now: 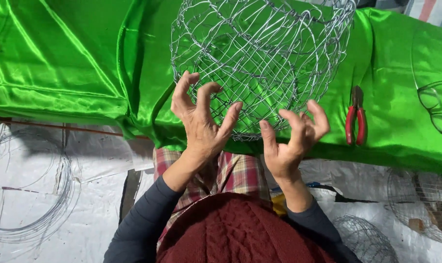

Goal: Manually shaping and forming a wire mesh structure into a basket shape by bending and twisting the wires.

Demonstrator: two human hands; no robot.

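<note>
A round wire-mesh basket frame (260, 53) of silver wire rests on shiny green cloth (75, 63). My left hand (201, 122) curls its fingers into the mesh at the basket's lower left edge. My right hand (291, 139) hooks its fingers on the wires at the basket's lower right edge. Both hands grip the frame close to my body. Dark sleeves cover my forearms.
Red-handled pliers (355, 117) lie on the cloth right of the basket. Coils of loose wire (31, 195) sit on the white sheet at lower left. More wire mesh pieces (415, 202) lie at lower right. A wire shape (437, 104) rests at the cloth's right edge.
</note>
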